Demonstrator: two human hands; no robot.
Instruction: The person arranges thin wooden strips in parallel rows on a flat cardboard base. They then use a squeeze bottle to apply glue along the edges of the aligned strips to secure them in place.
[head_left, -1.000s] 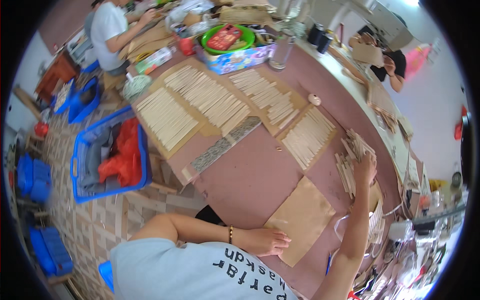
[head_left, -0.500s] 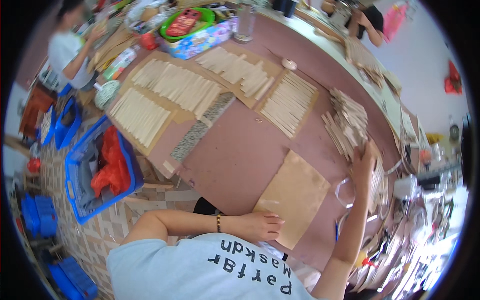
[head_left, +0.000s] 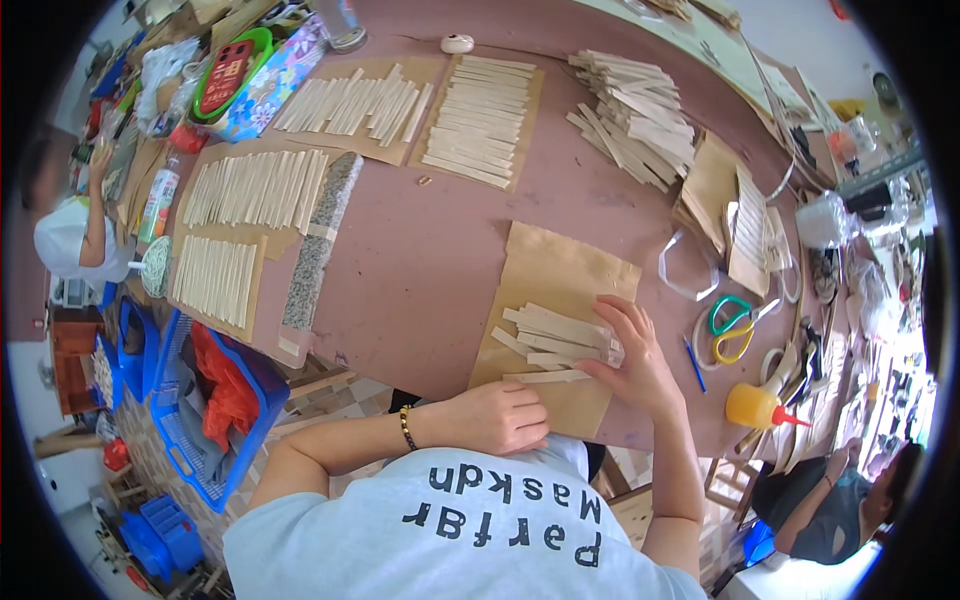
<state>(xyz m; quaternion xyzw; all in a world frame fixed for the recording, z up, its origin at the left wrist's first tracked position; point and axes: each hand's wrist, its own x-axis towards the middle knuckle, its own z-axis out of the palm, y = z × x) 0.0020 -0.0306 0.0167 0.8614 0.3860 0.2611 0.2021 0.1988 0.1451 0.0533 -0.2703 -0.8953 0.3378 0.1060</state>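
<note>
A small bunch of pale wooden strips (head_left: 555, 335) lies fanned out on a brown paper sheet (head_left: 560, 270) at the table's near edge. My right hand (head_left: 632, 358) rests on the right ends of these strips and grips them. My left hand (head_left: 500, 415), with a bead bracelet on the wrist, lies curled on the sheet's near edge. It sits just below one loose strip (head_left: 545, 377) and holds nothing that I can see.
A big heap of strips (head_left: 635, 115) sits at the far right, and rows of strips on paper (head_left: 485, 115) cover the far side. Green-handled scissors (head_left: 730, 325), a yellow glue bottle (head_left: 760, 408) and a blue pen lie to my right. A granite bar (head_left: 318, 245) is at left. Other people sit nearby.
My right hand came back from the far strip heap to the brown sheet, bringing a bunch of strips with it. The left hand stayed at the sheet's near edge.
</note>
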